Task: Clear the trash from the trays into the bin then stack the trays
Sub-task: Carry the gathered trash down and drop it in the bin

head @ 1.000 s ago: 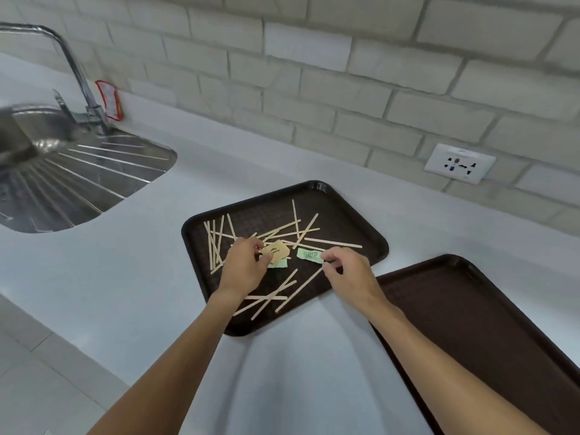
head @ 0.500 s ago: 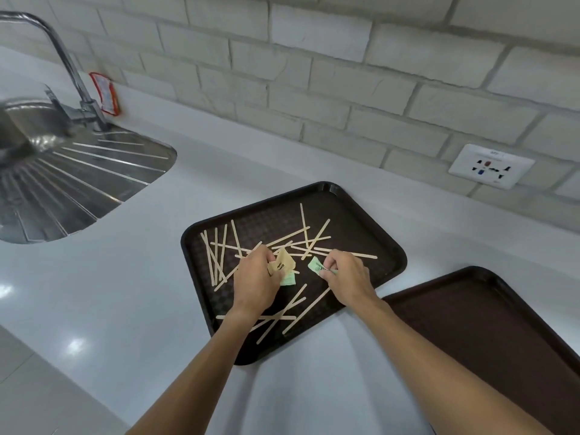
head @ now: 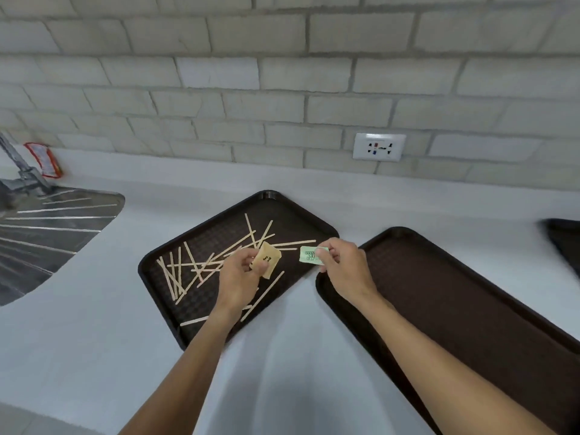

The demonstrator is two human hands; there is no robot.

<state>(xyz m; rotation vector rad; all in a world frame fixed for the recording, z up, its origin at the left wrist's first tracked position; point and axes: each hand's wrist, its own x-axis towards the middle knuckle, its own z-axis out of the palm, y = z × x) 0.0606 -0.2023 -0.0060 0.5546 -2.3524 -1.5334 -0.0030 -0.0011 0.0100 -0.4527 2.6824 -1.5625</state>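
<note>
Tabletop [head: 94, 309]: sink [head: 47, 233] left; first tray [head: 292, 227], bearing sticks [head: 201, 265], centre; second tray [head: 455, 302] just right; third tray [head: 565, 240] far right. Socket [head: 378, 147] on the wall behind. Left grip [head: 238, 277] holds a packet [head: 268, 259] over the first tray; right grip [head: 345, 268] holds a second packet [head: 309, 254] over its right corner.

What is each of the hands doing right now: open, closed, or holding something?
Left hand: closed, pinching the tan packet.
Right hand: closed, pinching the green packet.

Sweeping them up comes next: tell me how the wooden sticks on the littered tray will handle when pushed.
The wooden sticks look thin and flat, so probably light and stiff, though likely to snap if bent. They lie crossed in a loose heap on the tray, so pushing one would likely drag its neighbours. Flat, they should not roll.
</note>
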